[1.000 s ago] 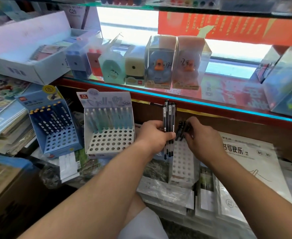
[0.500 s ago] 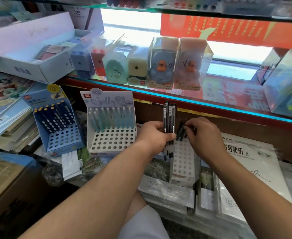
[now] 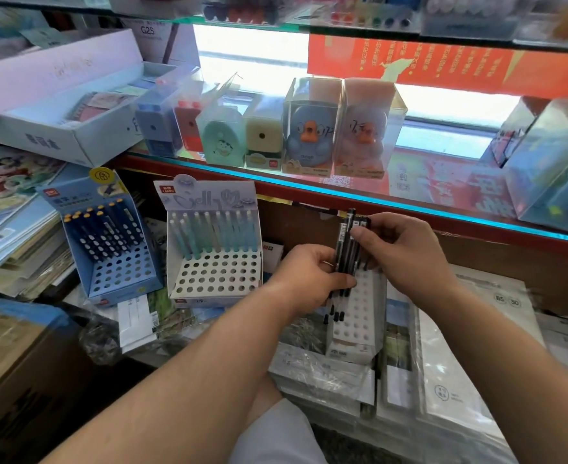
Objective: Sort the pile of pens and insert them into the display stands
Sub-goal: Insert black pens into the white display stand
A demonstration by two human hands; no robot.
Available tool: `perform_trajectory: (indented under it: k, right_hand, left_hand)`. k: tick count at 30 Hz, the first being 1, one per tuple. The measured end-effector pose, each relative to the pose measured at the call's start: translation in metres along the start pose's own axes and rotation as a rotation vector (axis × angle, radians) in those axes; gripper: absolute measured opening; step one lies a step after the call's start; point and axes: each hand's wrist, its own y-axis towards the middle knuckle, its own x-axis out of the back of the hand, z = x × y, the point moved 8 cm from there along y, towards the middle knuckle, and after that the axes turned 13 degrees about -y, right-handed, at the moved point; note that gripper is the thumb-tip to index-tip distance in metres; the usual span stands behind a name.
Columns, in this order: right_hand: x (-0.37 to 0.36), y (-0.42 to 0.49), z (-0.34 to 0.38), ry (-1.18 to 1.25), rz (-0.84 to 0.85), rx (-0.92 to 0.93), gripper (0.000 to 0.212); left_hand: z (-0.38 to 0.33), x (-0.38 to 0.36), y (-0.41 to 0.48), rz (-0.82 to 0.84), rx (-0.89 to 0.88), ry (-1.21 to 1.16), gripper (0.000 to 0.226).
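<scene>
head view looks down on a left hand point(image 3: 309, 279) wrapped round a bunch of black pens point(image 3: 347, 252), held upright just above a white stand point(image 3: 359, 319) full of holes. its fingers curl round the middle of the bunch from the left, so the top ends stick up past the knuckles and the tips poke out under the palm, over the stand's left edge. the right hand point(image 3: 410, 252) meets the bunch from the other side: its thumb presses on the front of the pens near their tops and its curled fingers close behind them, a pinch, though which pen of the bunch it has cannot be told. the white stand sits on a pile of wrapped paper packs point(image 3: 460, 346). further left are a pale stand point(image 3: 215, 279) with a back row of teal pens point(image 3: 209, 232) and a blue stand point(image 3: 118, 272) with dark pens point(image 3: 108, 229), both well apart from the hands.
</scene>
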Motion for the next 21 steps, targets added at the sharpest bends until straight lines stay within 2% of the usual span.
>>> perform_trajectory:
  k: [4, 8, 13, 21]
  right_hand:
    - [0.012, 0.002, -0.014, -0.007, -0.104, -0.055, 0.003]
    - [0.021, 0.003, -0.030, -0.157, -0.197, -0.079, 0.020]
    - [0.012, -0.001, -0.036, -0.313, -0.216, -0.025, 0.027]
    - [0.008, 0.002, -0.037, -0.304, -0.217, -0.025, 0.027]
  left_hand:
    - [0.000, 0.014, 0.002, -0.108, -0.001, 0.046, 0.015]
    - [0.000, 0.024, 0.001, -0.183, -0.004, 0.068, 0.014]
    - [0.002, 0.023, 0.002, -0.182, -0.004, 0.069, 0.013]
    - [0.003, 0.020, 0.006, -0.160, -0.011, 0.075, 0.011]
